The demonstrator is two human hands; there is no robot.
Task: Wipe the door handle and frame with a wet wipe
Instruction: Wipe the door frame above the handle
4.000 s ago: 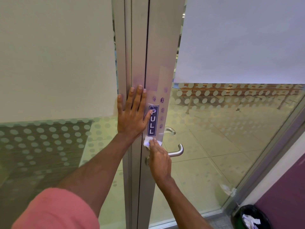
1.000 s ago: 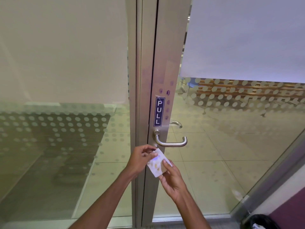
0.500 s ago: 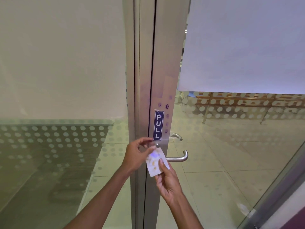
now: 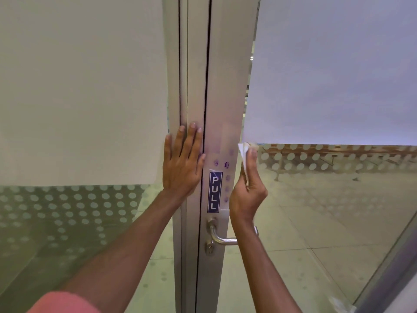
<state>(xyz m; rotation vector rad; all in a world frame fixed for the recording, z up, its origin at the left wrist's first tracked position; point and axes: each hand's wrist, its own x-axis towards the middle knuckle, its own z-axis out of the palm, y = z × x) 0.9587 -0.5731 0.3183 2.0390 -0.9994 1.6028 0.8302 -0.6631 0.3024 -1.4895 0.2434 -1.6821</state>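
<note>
1. Fingers of the left hand (image 4: 182,164) lie spread and flat against the metal frame (image 4: 222,86), just left of the dark vertical gap between the fixed post and the door stile; the palm is open and grips nothing.
2. The right hand (image 4: 248,188) is closed around a folded white wet wipe (image 4: 243,152), pinching it between thumb and fingers.
3. The wipe's upper tip pokes above the fingertips and presses on the right edge of the frame, level with the lower border of the frosted panel (image 4: 334,71) on the door glass.
4. A blue "PULL" sticker (image 4: 214,192) sits upright on the stile between the two hands, with several small purple marks (image 4: 226,164) beside and above it.
5. The silver lever door handle (image 4: 222,238) is below the sticker; nothing touches it, and the right forearm crosses in front of its outer end.
6. A keyhole (image 4: 209,247) sits just under the handle's base.
7. A pink sleeve (image 4: 65,302) shows at the bottom left edge.
8. Dotted film (image 4: 67,211) covers the lower glass on the left pane, and tiled floor is visible through it.
</note>
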